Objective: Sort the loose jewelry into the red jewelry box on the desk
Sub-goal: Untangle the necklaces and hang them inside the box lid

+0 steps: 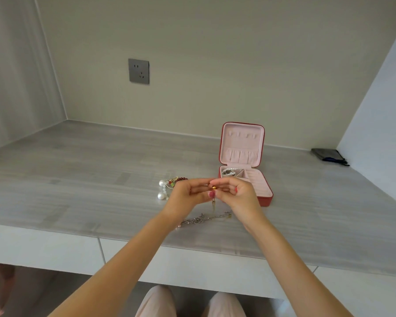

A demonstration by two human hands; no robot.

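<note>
The red jewelry box [266, 200] stands open on the desk, pink inside, with its lid [241, 143] upright. A pearl bracelet [229, 171] lies in its back left compartment. My left hand [188, 197] and my right hand [240, 195] meet just left of the box, above the desk. Both pinch a small gold earring [213, 188] with a thin drop hanging below it. A silver chain [204, 219] lies on the desk under my hands. Big pearl pieces [162, 189] and a red beaded bracelet [180, 179] lie to the left, partly hidden by my left hand.
The grey desk [89, 179] sits in an alcove with walls at the back and both sides. A grey wall socket [138, 71] is on the back wall. A dark pouch [329, 156] lies at the back right corner. My knees show below the desk's front edge.
</note>
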